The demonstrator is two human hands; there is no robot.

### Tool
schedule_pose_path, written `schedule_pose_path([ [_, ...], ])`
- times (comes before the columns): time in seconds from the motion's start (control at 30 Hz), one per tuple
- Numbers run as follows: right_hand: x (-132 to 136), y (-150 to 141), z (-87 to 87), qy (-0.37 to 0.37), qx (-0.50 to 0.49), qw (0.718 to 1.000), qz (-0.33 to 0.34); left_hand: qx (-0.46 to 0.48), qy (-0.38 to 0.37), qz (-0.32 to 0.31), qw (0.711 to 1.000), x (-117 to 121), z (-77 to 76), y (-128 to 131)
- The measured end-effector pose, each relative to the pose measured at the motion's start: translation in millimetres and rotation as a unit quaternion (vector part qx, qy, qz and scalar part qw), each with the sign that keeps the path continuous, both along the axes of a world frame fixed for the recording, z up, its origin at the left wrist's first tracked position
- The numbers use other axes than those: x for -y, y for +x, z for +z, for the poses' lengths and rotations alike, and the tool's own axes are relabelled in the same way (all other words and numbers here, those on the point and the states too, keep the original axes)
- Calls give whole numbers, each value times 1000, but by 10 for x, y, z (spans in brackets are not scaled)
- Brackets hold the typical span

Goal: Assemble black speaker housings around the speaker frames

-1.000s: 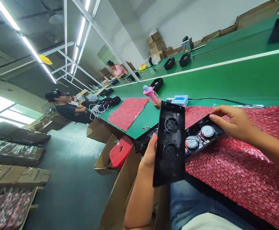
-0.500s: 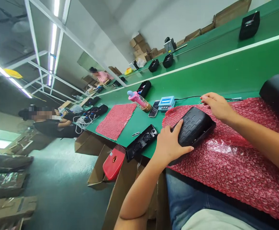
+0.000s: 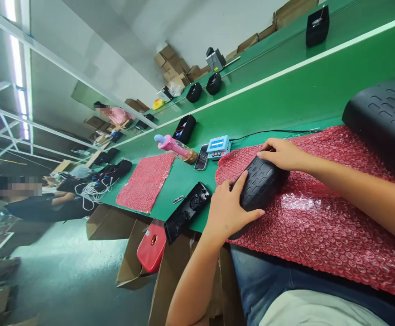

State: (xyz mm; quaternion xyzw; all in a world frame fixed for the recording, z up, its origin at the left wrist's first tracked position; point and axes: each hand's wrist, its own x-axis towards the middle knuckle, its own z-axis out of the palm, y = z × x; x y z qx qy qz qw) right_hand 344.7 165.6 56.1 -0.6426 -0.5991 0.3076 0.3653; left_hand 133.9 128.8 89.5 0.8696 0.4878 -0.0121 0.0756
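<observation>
A black speaker housing (image 3: 257,181) with a raised grille pattern lies tilted on red bubble wrap (image 3: 306,226). Its near side is held by my left hand (image 3: 228,206), thumb and forefinger spread across it. My right hand (image 3: 281,154) has its fingers curled over the far end, and its fingertips are partly hidden. Left of the housing, a black panel (image 3: 188,213) with round openings rests on the green table, beside a small grey part (image 3: 178,199).
Behind the panel are a phone (image 3: 201,158), a blue device (image 3: 218,146) with a cable, and a pink-topped bottle (image 3: 177,148). A larger black housing (image 3: 384,117) stands at right. Cardboard boxes (image 3: 136,249) and a red case (image 3: 152,246) are below the table edge. Two people work farther off.
My right hand has come down onto the far end of the housing, which has turned more upright under my hands. The camera view has shifted right.
</observation>
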Motion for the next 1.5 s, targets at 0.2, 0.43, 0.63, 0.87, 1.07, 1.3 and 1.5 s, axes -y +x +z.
schedule_pose_path([
  [0.2,-6,13,-25,19,48,999,8,1,-11,5,1000,-14,-1,1],
  [0.43,-14,11,-77,40,84,995,27,29,-5,10,1000,3,-32,-36],
  [0.63,-18,21,-86,48,112,992,39,36,-53,11,998,12,-29,-25],
  [0.87,-7,12,-68,39,135,989,42,37,-34,-17,999,12,-42,-34],
  [1.07,-30,24,-71,36,127,990,43,-14,-34,-15,999,20,-29,2],
  [1.3,-16,23,-80,61,147,987,32,-11,-13,-19,1000,44,-23,6],
  [1.5,14,20,-146,102,205,973,34,-11,16,-30,999,99,-56,-14],
])
